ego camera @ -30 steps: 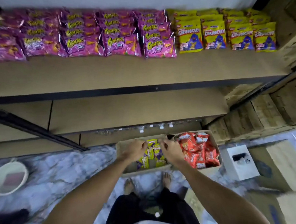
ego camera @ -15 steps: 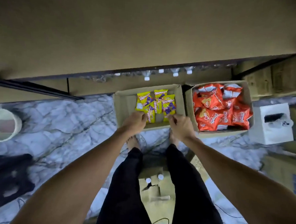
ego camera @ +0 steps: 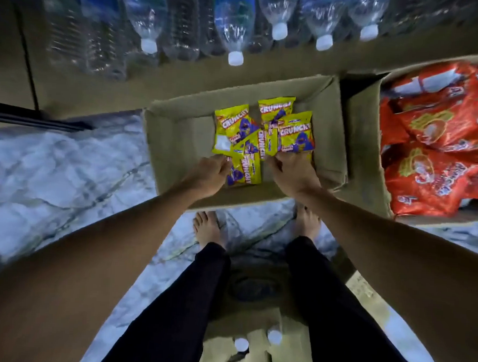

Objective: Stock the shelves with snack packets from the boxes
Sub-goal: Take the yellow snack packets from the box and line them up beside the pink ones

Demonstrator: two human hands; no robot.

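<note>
Looking straight down, you see pale marbled floor [ego camera: 53, 171] at far left. Above it, clear water bottles [ego camera: 234, 28] lie in a row on the lowest shelf, their white caps pointing toward you.

Your left hand [ego camera: 209, 176] reaches into an open cardboard box [ego camera: 179, 139] that sits on the floor in front of that shelf. Its fingers are curled and pinch the near edge of the lowest packet in a small heap of yellow packets [ego camera: 297, 134] marked "Crunchy". The heap lies loose and overlapping on the box's bottom, toward its right half.

Your right hand [ego camera: 293, 174] is just beside the left, inside the same box. Its fingers are bent over the near edge of the right-hand yellow packets and grip them.

Touching this box on the right is a second box [ego camera: 362, 137], filled with orange packets [ego camera: 438, 152].

Below the first box your 2 bare feet [ego camera: 207, 229] stand on the floor.
</note>
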